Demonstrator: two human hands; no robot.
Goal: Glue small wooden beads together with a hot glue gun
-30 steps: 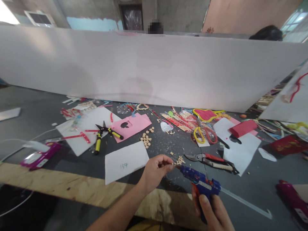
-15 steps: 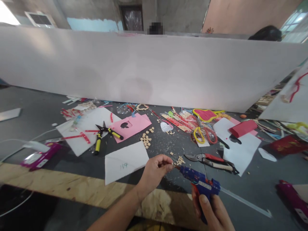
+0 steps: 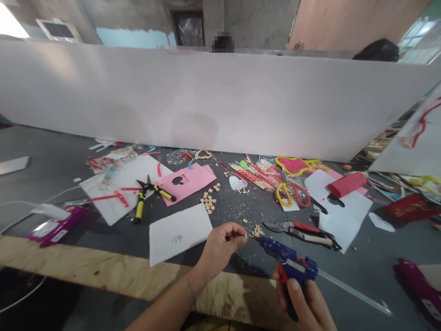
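My right hand (image 3: 303,299) is wrapped round the handle of a blue hot glue gun (image 3: 284,255), with a long clear glue stick (image 3: 351,292) jutting from its back. The gun's nozzle points left, a short way from the pinched fingertips of my left hand (image 3: 225,243). What those fingers pinch is too small to make out. Small pale wooden pieces (image 3: 257,231) lie in a little heap just beyond the nozzle, and more pale pieces (image 3: 208,202) are clustered further back. A white card (image 3: 181,234) marked 154 lies left of my left hand.
Red-handled pruning shears (image 3: 303,232) lie right of the heap. Yellow-and-black pliers (image 3: 146,195) rest by a pink sheet (image 3: 189,184). Scissors (image 3: 291,195), sticks and white paper (image 3: 344,220) crowd the right. A tall white board (image 3: 206,101) stands across the back; heads show behind it.
The glue gun has drawn slightly right, and its nozzle is a little further from my left fingertips. My left hand keeps its pinch nearly in place.
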